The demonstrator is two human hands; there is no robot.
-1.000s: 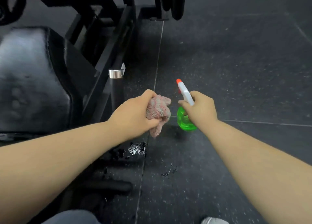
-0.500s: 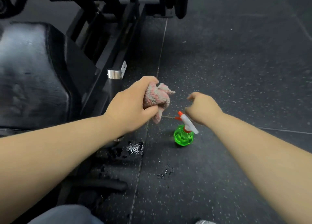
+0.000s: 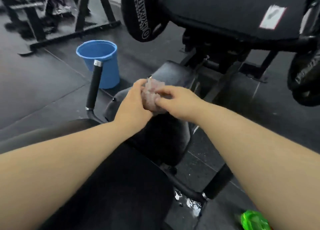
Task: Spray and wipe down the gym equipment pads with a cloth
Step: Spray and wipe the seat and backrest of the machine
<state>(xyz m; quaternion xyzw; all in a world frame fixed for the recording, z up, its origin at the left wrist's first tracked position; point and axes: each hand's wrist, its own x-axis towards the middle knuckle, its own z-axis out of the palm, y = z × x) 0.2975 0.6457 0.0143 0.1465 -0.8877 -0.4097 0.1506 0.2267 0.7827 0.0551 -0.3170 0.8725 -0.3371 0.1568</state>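
Left hand point(image 3: 133, 106) grips the bunched pinkish cloth point(image 3: 150, 95) from its 9 o'clock side, fingers curled round it. Right hand point(image 3: 180, 100) pinches the same cloth from 3 o'clock. Both are over the black seat pad point(image 3: 164, 138). A black handle point(image 3: 94, 89) stands at 9 o'clock, a blue bucket point(image 3: 103, 63) at 10 o'clock behind it. The green spray bottle point(image 3: 253, 220) is on the floor at 5 o'clock, beside the right forearm.

Dim, even indoor light; motion blur throughout, wide-angle bending at the edges.
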